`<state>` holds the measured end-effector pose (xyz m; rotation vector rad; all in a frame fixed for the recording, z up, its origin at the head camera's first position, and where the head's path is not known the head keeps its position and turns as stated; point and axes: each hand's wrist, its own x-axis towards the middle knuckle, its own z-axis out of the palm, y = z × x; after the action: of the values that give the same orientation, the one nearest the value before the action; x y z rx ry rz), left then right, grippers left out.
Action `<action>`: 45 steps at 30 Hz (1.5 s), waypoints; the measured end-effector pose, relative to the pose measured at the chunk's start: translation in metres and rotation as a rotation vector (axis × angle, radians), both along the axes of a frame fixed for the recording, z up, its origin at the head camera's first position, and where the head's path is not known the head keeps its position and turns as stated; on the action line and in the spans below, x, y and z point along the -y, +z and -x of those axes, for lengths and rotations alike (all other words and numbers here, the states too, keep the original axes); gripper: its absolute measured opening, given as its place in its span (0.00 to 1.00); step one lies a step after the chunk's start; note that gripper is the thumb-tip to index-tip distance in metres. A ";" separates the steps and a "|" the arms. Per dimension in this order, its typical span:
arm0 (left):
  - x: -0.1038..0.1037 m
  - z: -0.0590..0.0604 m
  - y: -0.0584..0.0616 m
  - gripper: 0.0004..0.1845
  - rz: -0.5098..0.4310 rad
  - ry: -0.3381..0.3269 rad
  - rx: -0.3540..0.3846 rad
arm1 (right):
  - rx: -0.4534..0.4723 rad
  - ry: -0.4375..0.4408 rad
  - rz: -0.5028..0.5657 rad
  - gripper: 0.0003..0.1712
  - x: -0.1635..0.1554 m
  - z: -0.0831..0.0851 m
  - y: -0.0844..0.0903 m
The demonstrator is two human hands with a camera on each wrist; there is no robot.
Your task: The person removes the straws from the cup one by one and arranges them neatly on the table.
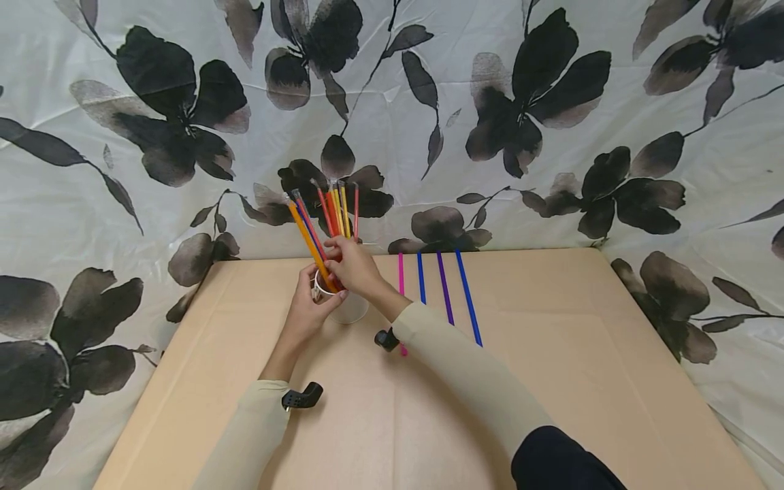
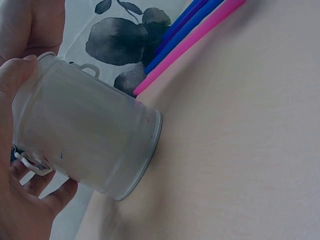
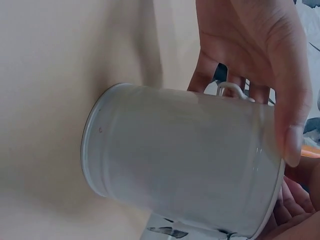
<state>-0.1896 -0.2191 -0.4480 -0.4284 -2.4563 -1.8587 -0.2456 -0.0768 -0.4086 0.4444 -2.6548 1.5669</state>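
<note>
A white metal pot (image 1: 352, 312) with small side handles stands near the table's far edge. My left hand (image 1: 311, 299) grips it from the left, thumb across the front near the rim, fingers behind, as the left wrist view shows on the pot (image 2: 90, 125). Long thin orange, red, yellow and blue sticks (image 1: 343, 211) rise from the pot; their exact kind is unclear. Over the rim, my right hand (image 1: 358, 272) holds some of these sticks between curled fingers. In the right wrist view, those fingers (image 3: 295, 215) are partly hidden beside the pot (image 3: 185, 145).
Right of the pot lies a pink stick (image 1: 401, 272), then a blue stick (image 1: 421, 279), a purple stick (image 1: 445, 289) and another blue stick (image 1: 468, 299), roughly side by side. A flowered cloth (image 1: 392, 129) hangs behind the light wooden table (image 1: 582, 374).
</note>
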 end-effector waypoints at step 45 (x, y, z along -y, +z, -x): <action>-0.002 0.002 0.001 0.45 -0.009 -0.005 -0.001 | -0.198 0.004 0.150 0.16 -0.027 0.004 0.010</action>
<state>-0.1918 -0.2173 -0.4468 -0.4357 -2.4474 -1.8711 -0.2498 -0.0499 -0.3991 0.5649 -2.3738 1.6163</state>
